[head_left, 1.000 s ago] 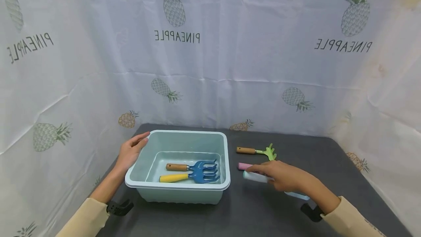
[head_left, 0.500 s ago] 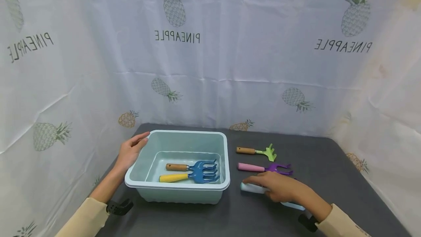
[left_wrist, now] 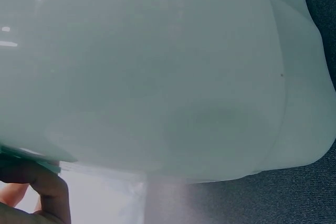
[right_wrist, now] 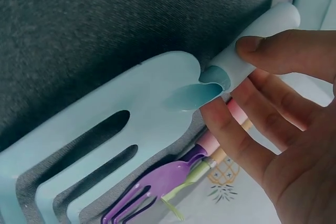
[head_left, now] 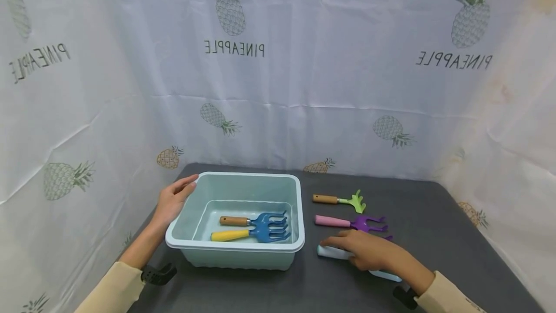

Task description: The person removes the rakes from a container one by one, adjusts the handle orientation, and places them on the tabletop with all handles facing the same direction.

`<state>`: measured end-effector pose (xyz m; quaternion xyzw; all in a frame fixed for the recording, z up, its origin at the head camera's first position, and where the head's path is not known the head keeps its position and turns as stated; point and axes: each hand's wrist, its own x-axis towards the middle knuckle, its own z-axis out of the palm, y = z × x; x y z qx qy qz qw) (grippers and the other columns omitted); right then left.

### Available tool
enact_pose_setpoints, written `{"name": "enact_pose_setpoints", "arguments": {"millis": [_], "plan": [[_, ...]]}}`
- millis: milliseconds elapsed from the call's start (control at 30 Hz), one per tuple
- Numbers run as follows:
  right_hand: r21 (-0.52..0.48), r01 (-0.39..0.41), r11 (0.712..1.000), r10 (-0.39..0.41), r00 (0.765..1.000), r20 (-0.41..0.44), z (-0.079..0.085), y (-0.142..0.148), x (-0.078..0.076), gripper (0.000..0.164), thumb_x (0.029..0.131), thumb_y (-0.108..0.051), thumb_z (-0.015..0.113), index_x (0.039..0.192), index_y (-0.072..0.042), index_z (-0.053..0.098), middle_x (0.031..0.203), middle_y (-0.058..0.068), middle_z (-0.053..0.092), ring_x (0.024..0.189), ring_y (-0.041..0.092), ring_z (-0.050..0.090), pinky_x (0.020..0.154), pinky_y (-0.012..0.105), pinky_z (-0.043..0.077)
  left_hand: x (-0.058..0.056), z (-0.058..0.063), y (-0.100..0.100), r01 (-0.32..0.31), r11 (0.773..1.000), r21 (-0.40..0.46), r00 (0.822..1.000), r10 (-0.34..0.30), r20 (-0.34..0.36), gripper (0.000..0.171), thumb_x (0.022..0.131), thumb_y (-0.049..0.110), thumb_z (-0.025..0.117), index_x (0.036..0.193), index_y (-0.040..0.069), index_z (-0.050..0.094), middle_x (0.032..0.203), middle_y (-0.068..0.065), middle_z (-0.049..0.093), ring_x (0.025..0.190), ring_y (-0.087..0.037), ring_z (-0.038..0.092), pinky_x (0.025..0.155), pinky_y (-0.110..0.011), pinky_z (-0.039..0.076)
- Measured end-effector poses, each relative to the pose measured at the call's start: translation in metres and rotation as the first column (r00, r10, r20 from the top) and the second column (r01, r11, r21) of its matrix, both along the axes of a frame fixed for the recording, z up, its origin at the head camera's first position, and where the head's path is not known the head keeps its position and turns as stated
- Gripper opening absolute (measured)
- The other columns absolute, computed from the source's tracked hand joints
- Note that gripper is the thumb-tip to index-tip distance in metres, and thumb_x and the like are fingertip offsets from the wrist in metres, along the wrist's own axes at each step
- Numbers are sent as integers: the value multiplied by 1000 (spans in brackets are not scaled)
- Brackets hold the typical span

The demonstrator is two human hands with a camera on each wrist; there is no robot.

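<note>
My left hand [head_left: 171, 203] grips the left rim of a pale green plastic basin [head_left: 236, 257]; its bent fingers [left_wrist: 52, 190] show at the rim in the left wrist view. Inside the basin lie two blue hand rakes, one with a wooden handle [head_left: 233, 220] and one with a yellow handle [head_left: 229, 235]. To the basin's right, my right hand [head_left: 371, 250] holds a light blue hand rake [right_wrist: 142, 95] by its handle, thumb on one side and fingers on the other. The rake's tines point away from the basin, and my hand covers its middle in the head view.
Beyond the right hand, a purple hand rake with a pink handle [head_left: 332, 221] lies on the dark grey table [head_left: 299, 293]. Behind it is a green rake with a wooden handle [head_left: 325, 199]. Pineapple-print curtains [head_left: 278, 76] enclose the back and sides.
My right hand and the light blue rake have shifted toward me and slightly left, uncovering the purple rake. The left hand and basin have stayed put.
</note>
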<state>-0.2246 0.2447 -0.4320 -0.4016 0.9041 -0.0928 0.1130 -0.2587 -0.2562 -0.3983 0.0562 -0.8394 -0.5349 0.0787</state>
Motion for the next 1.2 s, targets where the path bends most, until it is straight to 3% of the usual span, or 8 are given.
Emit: {"name": "enact_pose_setpoints", "arguments": {"millis": [233,433,700,1200], "plan": [[11,-8,1000,9,999,-45,-2,-1,-2,73,85,9,70,143,-35,59,127,-8,68,103,8,64,82,33,58,-2,0,-1,-18,1000,-8,1000,17,-5,53,108,45,51,152,15,53,151,-16,57,111,-4,59,80,-12,51],[10,-4,1000,4,999,-41,-2,-2,-1,75,85,10,69,143,-35,59,126,-7,69,99,7,63,79,29,57,-1,0,0,-18,1000,-5,1000,18,2,54,108,45,51,153,15,52,152,-16,56,120,-12,60,80,-11,49],[11,-2,1000,3,999,-40,-1,-3,0,74,84,11,69,142,-34,60,129,-9,69,108,12,66,85,34,59,-1,0,-1,-4,1000,-4,1000,4,-19,53,108,42,52,152,13,53,151,-18,57,97,13,54,80,-11,49],[10,27,1000,-27,1000,12,0,-2,-3,74,85,9,71,142,-36,60,129,-12,68,108,9,65,87,35,60,-2,-1,-1,-4,1000,10,1000,4,-15,53,108,42,52,152,14,53,150,-18,57,98,11,56,80,-12,50]]}}
